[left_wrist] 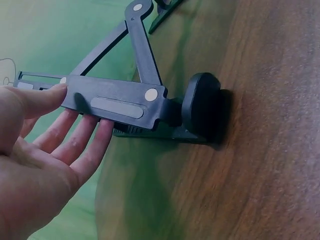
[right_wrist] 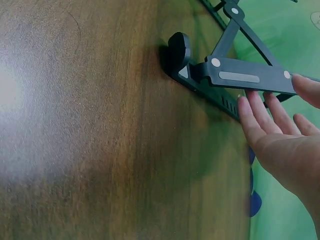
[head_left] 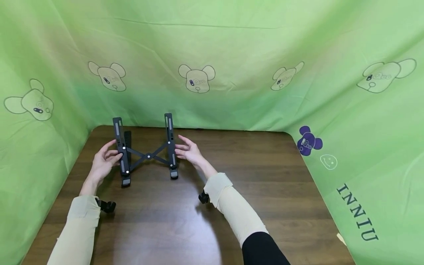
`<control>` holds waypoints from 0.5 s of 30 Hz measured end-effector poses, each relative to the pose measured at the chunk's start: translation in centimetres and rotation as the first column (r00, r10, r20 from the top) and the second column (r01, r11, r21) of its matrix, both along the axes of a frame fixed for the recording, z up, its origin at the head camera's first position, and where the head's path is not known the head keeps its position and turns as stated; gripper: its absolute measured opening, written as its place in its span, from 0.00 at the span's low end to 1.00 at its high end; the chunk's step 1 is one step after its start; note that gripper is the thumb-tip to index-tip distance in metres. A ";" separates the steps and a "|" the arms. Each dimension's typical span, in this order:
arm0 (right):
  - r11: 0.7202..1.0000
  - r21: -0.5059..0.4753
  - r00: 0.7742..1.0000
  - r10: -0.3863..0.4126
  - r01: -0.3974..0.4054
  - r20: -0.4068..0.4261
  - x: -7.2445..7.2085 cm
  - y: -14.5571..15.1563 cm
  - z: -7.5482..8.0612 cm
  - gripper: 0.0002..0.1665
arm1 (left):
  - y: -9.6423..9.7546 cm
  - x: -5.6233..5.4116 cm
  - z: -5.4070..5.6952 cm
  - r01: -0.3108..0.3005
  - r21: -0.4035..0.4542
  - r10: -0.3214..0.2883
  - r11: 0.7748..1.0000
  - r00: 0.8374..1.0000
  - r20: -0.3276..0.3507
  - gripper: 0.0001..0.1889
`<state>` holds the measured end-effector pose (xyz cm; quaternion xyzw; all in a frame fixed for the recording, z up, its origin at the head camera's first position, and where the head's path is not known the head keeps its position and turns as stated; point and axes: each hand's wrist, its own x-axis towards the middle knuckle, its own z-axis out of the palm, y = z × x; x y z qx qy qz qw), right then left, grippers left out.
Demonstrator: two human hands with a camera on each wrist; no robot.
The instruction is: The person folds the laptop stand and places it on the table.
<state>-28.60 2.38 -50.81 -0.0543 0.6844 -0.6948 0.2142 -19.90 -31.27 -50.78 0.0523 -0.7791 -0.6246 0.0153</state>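
Observation:
A black folding laptop stand (head_left: pixel 148 156) stands spread on the table, its two side rails joined by crossed arms with a central pivot. My left hand (head_left: pixel 103 164) holds the left rail (left_wrist: pixel 117 102) between a thumb on its face and fingers at its lower edge. At the right rail (right_wrist: pixel 250 76), my right hand (head_left: pixel 192 151) has its fingers extended and spread, fingertips at the rail's outer side and lower edge. Its thumb overlaps the far end of that rail in the right wrist view. Raised front lips (left_wrist: pixel 201 102) show at the stand's near ends.
The brown wooden table (head_left: pixel 251 176) has a green cloth (head_left: pixel 232 106) with bear drawings rising behind and along its sides. A small pale piece (head_left: pixel 341 239) lies at the right table edge. Black wrist cameras (head_left: pixel 107 206) sit below both hands.

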 end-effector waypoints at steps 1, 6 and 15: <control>1.000 -0.003 1.000 0.001 -0.001 0.000 -0.1 -0.1 -0.1 0.45 | -0.1 0.0 0.0 0.005 -0.003 -0.005 1.000 1.000 0.000 0.38; 1.000 -0.025 1.000 0.010 -0.010 0.003 -0.6 -0.2 -0.2 0.46 | -1.0 -0.2 0.1 0.039 -0.027 -0.039 0.999 0.999 0.024 0.38; 0.983 -0.180 0.991 0.046 -0.023 0.124 -2.0 0.4 -0.4 0.41 | -1.2 -0.6 0.4 0.035 0.018 -0.036 0.999 0.998 0.046 0.37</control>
